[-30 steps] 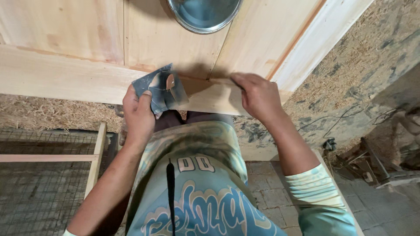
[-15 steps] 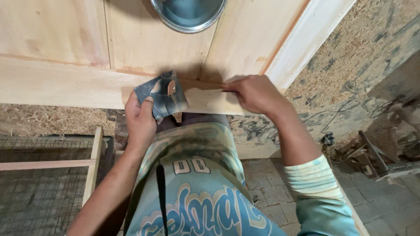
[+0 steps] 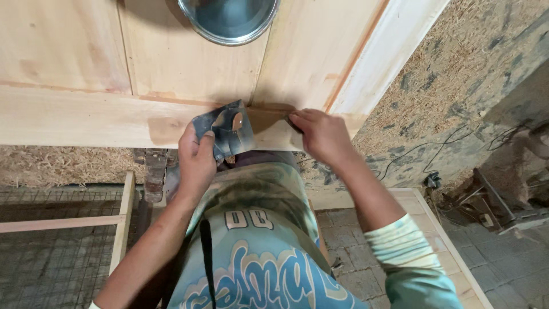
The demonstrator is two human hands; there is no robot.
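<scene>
Shifted slightly leftward since before, the right hand (image 3: 323, 134) is pressed flat at the wooden panel's (image 3: 86, 117) edge; grey sandpaper (image 3: 226, 129) is pinched by the left hand (image 3: 197, 160).

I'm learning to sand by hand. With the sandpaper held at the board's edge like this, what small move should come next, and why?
Probably slide the sandpaper rightwards along the board edge towards the right hand. The left hand pinches the folded sheet over the near edge, and the right hand braces the board just beside it, so a short stroke there seems steadied.
</scene>
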